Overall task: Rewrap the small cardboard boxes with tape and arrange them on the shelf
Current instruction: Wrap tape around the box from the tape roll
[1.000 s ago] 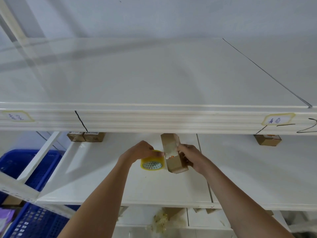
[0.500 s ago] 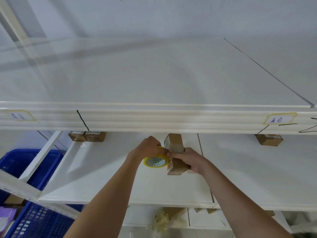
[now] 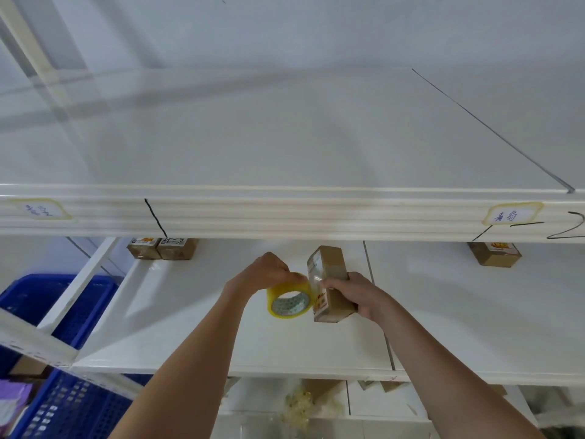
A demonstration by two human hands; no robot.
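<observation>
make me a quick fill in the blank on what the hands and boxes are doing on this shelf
1. The left hand holds a roll of ____ tape.
2. The right hand grips a cardboard box standing on its ____.
3. At the back left of the shelf, ____ small boxes sit side by side.
4. Left of the shelf stands a ____ plastic crate.

Missing words: yellow; end; two; blue

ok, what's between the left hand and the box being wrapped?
Head view: only the yellow tape roll, gripped by the left hand and set against the side of the box the right hand holds.
</observation>
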